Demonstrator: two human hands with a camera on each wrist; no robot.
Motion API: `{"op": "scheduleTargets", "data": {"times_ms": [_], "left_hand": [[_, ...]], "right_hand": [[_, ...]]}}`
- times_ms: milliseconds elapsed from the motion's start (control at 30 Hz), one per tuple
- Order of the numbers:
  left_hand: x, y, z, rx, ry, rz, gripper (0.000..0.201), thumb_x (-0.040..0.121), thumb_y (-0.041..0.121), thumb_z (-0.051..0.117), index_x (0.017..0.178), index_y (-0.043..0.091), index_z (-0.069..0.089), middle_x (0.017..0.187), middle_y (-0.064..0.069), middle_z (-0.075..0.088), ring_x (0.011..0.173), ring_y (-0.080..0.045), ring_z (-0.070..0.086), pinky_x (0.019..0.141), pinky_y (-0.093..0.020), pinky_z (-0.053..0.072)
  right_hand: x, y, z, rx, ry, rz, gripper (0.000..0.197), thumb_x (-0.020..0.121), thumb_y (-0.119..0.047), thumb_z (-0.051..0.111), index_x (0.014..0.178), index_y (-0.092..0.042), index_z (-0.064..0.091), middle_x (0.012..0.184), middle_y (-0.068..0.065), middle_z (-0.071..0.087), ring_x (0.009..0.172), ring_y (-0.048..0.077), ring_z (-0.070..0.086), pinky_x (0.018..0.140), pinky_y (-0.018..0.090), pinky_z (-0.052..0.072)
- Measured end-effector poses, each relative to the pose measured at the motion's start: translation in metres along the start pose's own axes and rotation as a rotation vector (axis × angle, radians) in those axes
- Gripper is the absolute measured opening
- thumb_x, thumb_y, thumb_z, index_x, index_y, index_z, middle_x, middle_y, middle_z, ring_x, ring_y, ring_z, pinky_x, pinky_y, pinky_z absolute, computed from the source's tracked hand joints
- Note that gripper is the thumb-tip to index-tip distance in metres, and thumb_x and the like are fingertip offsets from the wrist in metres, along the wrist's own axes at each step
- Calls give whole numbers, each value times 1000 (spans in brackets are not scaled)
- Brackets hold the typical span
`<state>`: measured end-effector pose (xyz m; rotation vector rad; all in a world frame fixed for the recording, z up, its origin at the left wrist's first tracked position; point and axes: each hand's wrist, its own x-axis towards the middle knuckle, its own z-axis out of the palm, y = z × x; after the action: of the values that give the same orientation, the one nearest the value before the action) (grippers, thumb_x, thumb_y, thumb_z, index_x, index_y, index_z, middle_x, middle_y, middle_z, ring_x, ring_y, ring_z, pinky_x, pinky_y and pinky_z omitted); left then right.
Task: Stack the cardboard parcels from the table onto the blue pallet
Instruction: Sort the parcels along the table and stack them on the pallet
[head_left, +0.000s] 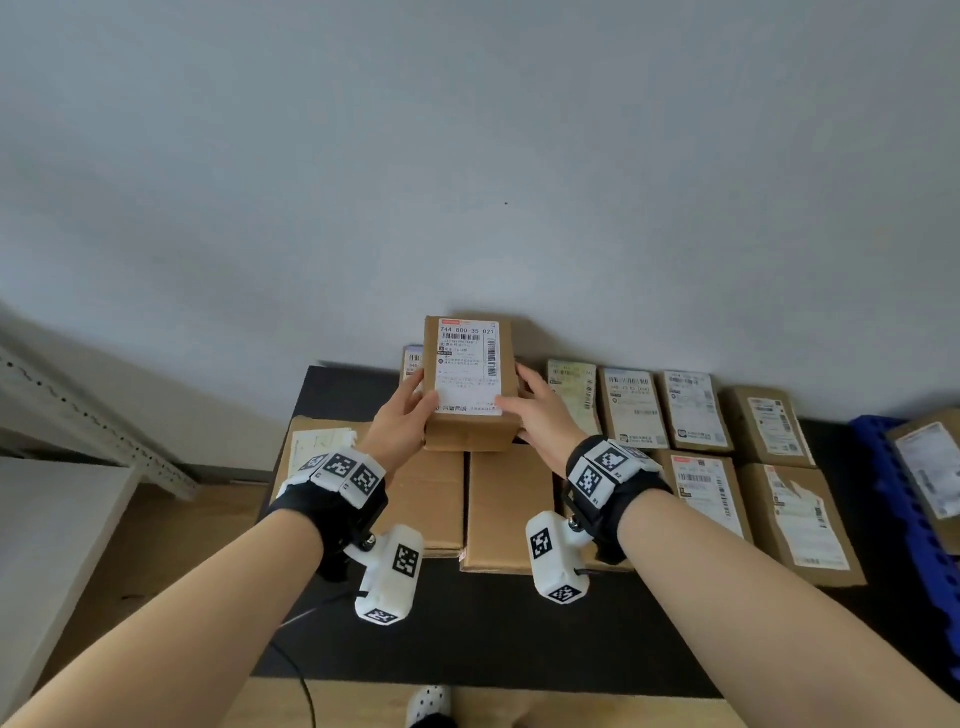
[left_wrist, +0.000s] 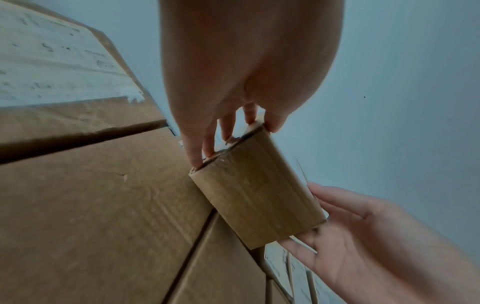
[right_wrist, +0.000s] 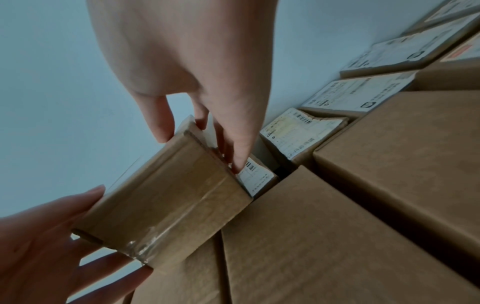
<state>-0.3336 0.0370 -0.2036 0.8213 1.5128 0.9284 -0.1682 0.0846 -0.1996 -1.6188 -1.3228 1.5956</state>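
A small cardboard parcel (head_left: 467, 384) with a white shipping label on top is held between both hands over the back of the black table (head_left: 493, 623). My left hand (head_left: 415, 410) grips its left side, thumb on the label and fingers against the end flap (left_wrist: 207, 152). My right hand (head_left: 511, 397) grips its right side the same way, fingers (right_wrist: 239, 162) down the side. The parcel's taped near face (right_wrist: 166, 195) shows in the right wrist view. At the far right lies the blue pallet (head_left: 904, 499), with one labelled parcel (head_left: 930, 467) on it.
Two large plain boxes (head_left: 509, 509) lie on the table under my wrists, and a labelled one (head_left: 317, 447) sits to the left. Several labelled parcels (head_left: 696, 410) fill the table's right half. A white surface (head_left: 47, 545) and a metal rail stand left. A cable crosses the floor.
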Motion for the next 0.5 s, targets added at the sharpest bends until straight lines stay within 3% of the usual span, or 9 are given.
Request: {"op": "scheduleTargets", "data": {"times_ms": [100,200,333,400,500], "left_hand": [[-11,4,12,-14,-37,6,48,98,28,44,144,34,28,127,5,57,92,-7,59,85,-38,51],[-24,11,30,-36,-84,18,48,98,26,44,144,31,29,129,3,55,95,-6,57,72,-26,50],[-38,17,64,-15,-156,45,49,98,26,44,145,31,28,131,1,54,97,-8,57,83,-33,47],[-48,19,85,15,-187,67,49,98,27,44,144,32,29,126,3,55,92,-5,56,78,-31,47],[-67,20,122,43,-231,77,49,98,28,45,145,32,28,127,3,55,95,-6,56,73,-26,47]], "right_hand": [[-18,2,-14,21,29,-4,65,88,-11,58,146,-25,31,137,2,53,124,20,50,107,40,37],[-37,5,-32,47,60,-21,64,90,-10,57,146,-25,30,136,-2,52,123,19,50,104,36,36],[-66,15,-64,81,117,-52,62,89,-12,57,144,-26,33,138,-3,52,123,19,51,108,43,37],[-82,20,-84,103,148,-65,60,91,-9,55,144,-25,34,136,-3,53,122,19,52,103,36,38],[-108,36,-117,135,202,-67,60,90,-9,55,143,-26,35,136,-3,53,124,19,51,102,36,39]]}}
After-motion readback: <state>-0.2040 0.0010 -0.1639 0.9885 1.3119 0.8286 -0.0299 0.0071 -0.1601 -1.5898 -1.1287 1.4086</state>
